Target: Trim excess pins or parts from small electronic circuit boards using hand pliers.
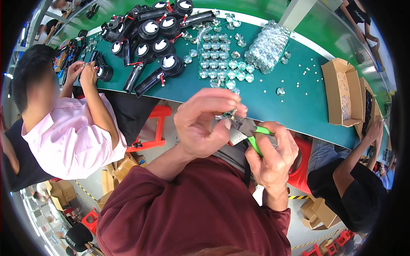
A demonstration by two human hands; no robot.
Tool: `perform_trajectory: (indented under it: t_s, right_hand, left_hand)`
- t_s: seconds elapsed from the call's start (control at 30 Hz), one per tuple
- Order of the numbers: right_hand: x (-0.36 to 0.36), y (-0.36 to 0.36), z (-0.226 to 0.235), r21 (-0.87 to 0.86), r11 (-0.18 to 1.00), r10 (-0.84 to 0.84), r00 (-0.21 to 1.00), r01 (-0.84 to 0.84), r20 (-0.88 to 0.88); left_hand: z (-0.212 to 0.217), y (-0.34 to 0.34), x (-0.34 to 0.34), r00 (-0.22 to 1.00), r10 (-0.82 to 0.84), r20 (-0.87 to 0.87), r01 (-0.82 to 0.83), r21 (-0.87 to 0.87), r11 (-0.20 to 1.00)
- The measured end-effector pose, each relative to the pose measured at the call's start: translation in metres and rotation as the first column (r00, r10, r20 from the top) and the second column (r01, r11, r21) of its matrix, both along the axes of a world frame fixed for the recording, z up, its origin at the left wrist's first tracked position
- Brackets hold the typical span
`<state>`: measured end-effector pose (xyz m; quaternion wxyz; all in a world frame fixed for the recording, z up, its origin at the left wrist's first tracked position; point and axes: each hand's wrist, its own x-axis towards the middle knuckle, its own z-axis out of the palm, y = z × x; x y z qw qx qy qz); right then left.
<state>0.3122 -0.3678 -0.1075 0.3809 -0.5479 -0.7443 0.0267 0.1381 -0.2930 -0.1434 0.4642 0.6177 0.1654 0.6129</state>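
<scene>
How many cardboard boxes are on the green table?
2 visible, both at the right: an open box with small pieces inside, and a second box beside it holding black items. More may be hidden.

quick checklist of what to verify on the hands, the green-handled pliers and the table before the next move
1. Small part held: ok, the left hand pinches the small part between thumb and fingers.
2. Tool in grip: ok, the right hand holds the green-handled pliers.
3. Jaws closed on the part: cannot tell, too small to make out.
4. Left thumb well away from the jaws: not ok, its tip sits close beside them.
5. Table free of loose bits: not ok, small pale pieces lie scattered.
6. Co-worker's hands clear: ok, they are off at the left.
</scene>
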Motion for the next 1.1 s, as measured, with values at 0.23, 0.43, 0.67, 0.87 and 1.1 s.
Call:
perform_trajectory:
  t_s: [0.23, 0.43, 0.67, 0.87, 1.1]
  right_hand:
    - [0.001, 0.002, 0.001, 0.036, 0.999, 0.008, 1.000, -0.008, 0.009]
    - [-0.001, 0.002, 0.000, 0.053, 0.999, 0.014, 1.000, -0.015, 0.011]
    - [0.002, -0.002, -0.003, -0.001, 0.999, 0.033, 0.999, -0.033, 0.004]
    - [0.031, -0.011, 0.026, 0.170, 0.940, -0.252, 0.936, 0.297, -0.244]
    - [0.048, 0.012, 0.013, 0.002, 0.939, -0.339, 0.929, 0.343, -0.145]
  left_hand:
    - [0.006, 0.000, 0.000, 0.995, -0.055, 0.077, 0.064, -0.118, 0.991]
    - [-0.005, 0.005, -0.010, 0.998, -0.055, -0.034, 0.056, 0.036, 0.998]
    - [-0.004, 0.005, -0.010, 0.999, -0.029, -0.042, 0.032, 0.065, 0.997]
    - [-0.023, 0.010, -0.034, 0.999, 0.004, 0.041, 0.002, -0.154, 0.988]
    - [-0.016, 0.008, -0.041, 0.973, -0.109, 0.204, 0.163, -0.269, 0.949]
